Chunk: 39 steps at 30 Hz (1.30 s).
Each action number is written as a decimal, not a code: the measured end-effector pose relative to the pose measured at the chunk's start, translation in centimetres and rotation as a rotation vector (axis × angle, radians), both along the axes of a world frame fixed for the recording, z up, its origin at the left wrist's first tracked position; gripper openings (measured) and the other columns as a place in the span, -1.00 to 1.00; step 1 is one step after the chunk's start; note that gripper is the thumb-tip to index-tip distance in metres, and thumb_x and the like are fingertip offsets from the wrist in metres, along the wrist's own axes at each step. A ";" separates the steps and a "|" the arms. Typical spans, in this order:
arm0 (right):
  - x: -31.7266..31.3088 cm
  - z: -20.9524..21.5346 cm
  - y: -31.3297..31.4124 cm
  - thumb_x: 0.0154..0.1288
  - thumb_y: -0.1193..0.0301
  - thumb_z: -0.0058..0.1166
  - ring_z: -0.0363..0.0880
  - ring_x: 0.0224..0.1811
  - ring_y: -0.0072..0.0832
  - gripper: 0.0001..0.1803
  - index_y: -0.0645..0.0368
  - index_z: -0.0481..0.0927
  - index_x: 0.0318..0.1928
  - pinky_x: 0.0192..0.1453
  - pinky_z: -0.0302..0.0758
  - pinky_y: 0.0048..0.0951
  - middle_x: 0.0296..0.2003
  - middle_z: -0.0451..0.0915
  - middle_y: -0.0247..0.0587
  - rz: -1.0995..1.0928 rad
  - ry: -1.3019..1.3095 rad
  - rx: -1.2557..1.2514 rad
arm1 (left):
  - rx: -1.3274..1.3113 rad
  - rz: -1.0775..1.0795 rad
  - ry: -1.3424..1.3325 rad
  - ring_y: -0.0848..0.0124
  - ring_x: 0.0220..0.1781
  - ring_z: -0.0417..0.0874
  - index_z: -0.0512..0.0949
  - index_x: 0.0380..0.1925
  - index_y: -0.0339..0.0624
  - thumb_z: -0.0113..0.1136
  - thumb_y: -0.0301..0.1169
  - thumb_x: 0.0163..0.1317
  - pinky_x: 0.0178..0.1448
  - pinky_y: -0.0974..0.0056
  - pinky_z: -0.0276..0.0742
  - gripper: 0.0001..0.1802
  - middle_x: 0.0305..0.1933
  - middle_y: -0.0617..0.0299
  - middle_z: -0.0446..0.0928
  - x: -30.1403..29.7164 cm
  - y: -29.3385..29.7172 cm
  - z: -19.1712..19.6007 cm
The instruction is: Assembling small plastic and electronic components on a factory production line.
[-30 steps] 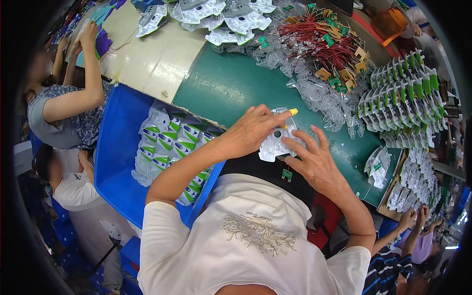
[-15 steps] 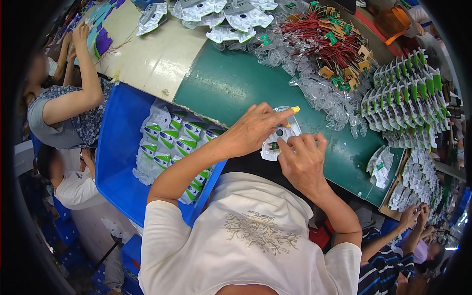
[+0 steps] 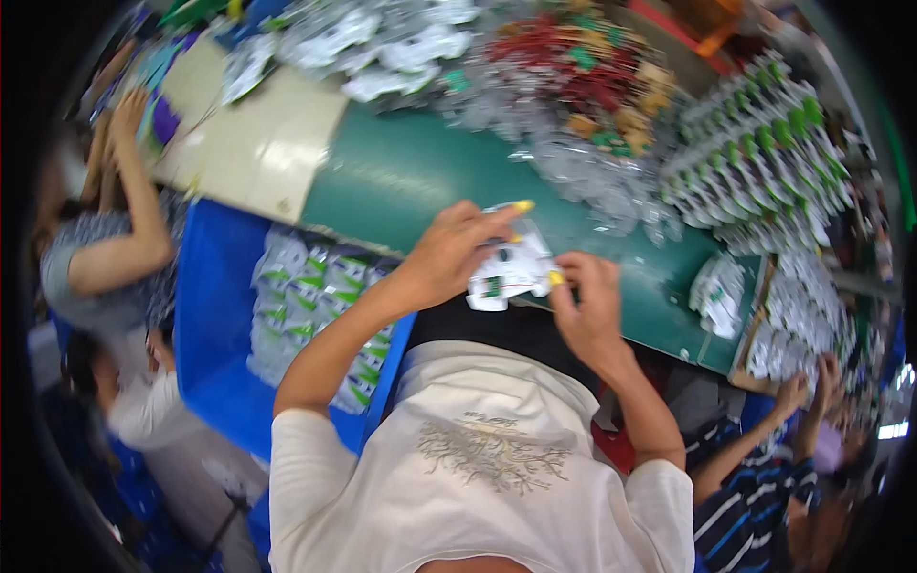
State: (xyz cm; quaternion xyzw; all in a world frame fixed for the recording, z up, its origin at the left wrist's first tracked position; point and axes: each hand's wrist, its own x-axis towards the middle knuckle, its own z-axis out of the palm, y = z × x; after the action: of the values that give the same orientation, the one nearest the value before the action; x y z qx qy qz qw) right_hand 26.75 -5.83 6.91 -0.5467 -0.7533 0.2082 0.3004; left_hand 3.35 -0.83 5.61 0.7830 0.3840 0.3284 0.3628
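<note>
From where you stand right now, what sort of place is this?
Probably a factory assembly area: heaped red wires, a blue bin holding many similar plastic parts, and another person in a striped shirt nearby.

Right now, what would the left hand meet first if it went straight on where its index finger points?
Across some green tabletop, the left hand would probably first meet the heap of clear plastic pieces, though depth is hard to judge.

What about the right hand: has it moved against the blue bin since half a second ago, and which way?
Yes: the right hand has moved rightward, away from the blue bin, though the camera shifted too.
</note>
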 end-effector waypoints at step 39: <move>-4.8 7.4 18.3 -0.06 0.54 0.27 0.25 0.39 -0.05 -0.19 0.11 0.40 0.33 0.40 0.18 0.10 0.32 0.34 0.03 0.149 -0.470 0.493 | 0.074 0.156 -0.182 0.19 -0.26 0.66 0.69 -0.17 -0.26 0.34 -0.54 0.16 -0.16 0.18 0.59 -0.79 -0.29 0.10 0.68 0.1 0.0 -1.4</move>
State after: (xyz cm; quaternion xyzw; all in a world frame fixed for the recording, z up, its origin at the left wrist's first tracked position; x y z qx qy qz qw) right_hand 21.91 12.43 14.31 -0.4341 -0.8675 -0.0900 0.2257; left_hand 3.44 -0.86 4.21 0.7306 0.3969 0.4393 0.3402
